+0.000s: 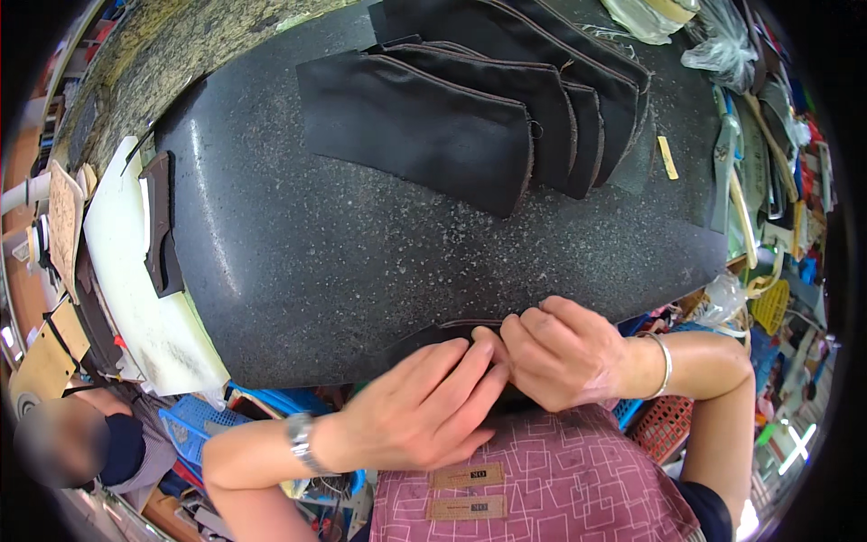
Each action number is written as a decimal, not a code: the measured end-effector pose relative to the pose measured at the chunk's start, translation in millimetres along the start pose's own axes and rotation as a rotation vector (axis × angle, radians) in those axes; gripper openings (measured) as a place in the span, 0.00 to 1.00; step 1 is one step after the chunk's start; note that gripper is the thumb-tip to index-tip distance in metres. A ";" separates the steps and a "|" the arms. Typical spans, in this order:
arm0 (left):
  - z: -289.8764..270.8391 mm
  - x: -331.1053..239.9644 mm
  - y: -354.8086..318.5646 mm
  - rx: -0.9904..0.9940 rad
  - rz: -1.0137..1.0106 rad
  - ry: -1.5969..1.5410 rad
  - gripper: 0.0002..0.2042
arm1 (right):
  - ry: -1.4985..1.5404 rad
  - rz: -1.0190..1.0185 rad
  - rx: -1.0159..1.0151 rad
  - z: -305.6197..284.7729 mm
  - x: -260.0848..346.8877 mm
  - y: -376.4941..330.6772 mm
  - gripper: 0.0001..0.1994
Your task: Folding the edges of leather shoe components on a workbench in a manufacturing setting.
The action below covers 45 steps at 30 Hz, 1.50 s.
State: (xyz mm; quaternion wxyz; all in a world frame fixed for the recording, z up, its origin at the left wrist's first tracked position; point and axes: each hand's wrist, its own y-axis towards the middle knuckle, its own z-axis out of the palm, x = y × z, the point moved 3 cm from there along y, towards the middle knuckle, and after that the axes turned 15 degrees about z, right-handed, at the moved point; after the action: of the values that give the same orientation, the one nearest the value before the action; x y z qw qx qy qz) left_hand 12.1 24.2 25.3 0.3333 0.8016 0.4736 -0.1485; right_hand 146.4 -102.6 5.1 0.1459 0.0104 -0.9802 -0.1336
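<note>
Both my hands meet at the near edge of a dark speckled tabletop [298, 262]. A black leather piece [424, 340] with a thin pale edge lies there, partly under my fingers. My left hand [406, 404] has its thumb and fingertips pressed at the piece's near side. Close against it, my right hand [567, 354] is curled with its fingertips pinched on the same piece. What lies right between the fingertips is hidden. Farther away on the table, several black leather pieces [415, 122] are fanned out in an overlapping pile, with loose threads at their edges.
At the left edge lie a white board [135, 289] and a dark brown piece [164, 230]. A small yellow strip [667, 158] is right of the pile; a clear plastic bag [722, 50] is at the far right. Blue [194, 429] and red baskets [664, 429] stand below. A person [126, 447] is at lower left.
</note>
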 end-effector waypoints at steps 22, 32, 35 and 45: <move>41.1 7.9 -1.1 0.419 0.182 0.586 0.22 | 0.066 -0.077 0.065 -41.1 -71.3 -38.3 0.20; 11.4 -2.1 -44.9 0.391 -0.025 0.512 0.27 | -0.219 0.057 0.329 -25.9 -41.7 -67.6 0.24; -9.7 8.8 -27.0 0.227 -0.057 0.312 0.28 | -0.365 0.068 0.095 -23.5 -21.4 -57.2 0.18; -202.6 229.9 -96.5 -0.098 -0.443 0.996 0.17 | -0.179 0.034 -0.285 -33.8 -17.6 85.0 0.18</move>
State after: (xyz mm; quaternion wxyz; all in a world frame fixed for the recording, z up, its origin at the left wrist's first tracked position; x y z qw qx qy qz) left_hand 30.2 344.5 8.6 0.0664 0.6398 0.7379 0.2044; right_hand 174.5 -28.4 53.8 0.0603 -0.0389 -0.9604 -0.2692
